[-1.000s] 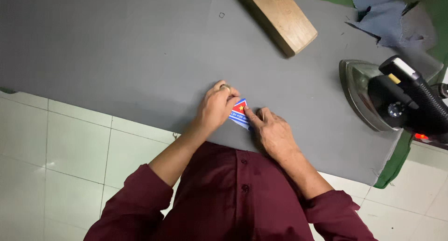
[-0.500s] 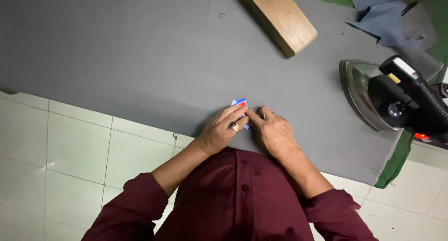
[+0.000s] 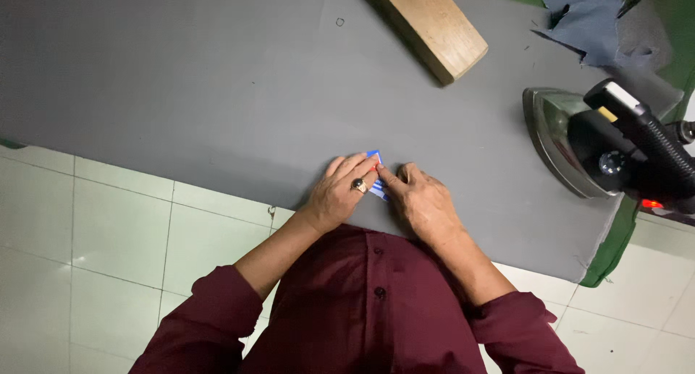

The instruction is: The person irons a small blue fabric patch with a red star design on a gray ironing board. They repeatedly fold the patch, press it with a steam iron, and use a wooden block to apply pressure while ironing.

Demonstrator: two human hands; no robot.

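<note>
Both hands down on the grey table (image 3: pixel 217 91), close together near the front edge, just ahead of the maroon shirt (image 3: pixel 362 309). Left hand (image 3: pixel 342 193) lies flat-ish, fingers stretched and held together, pressing on a small blue, white and red label (image 3: pixel 376 173). Ring (image 3: pixel 358 186) w/ a dark stone shows on one finger. Right hand (image 3: pixel 420 200) sits just at 3 o'clock of the left, fingers curled, index tip pinning the label's near edge. Neither hand grips it, both press it onto the table. Most of the label is hidden under the fingers; only a corner peeks out at 12 o'clock of the knuckles, plus a sliver between the two hands. Can't tell if it's folded.

Rest of the scene, taking the label as centre: a wooden block (image 3: pixel 427 26) lies at an angle at 1 o'clock, well apart, near the far side of the table. A steam iron (image 3: pixel 601 146) w/ black handle stands at 3 o'clock, near the table's right end, well apart from the right hand; a small red light glows at its near end. Grey-blue cloth scraps (image 3: pixel 594 26) lie at 2 o'clock, beyond the iron. Green cover (image 3: pixel 615 251) hangs off the table corner below the iron. Pale tiled floor (image 3: pixel 94 236) shows at 8 o'clock.
</note>
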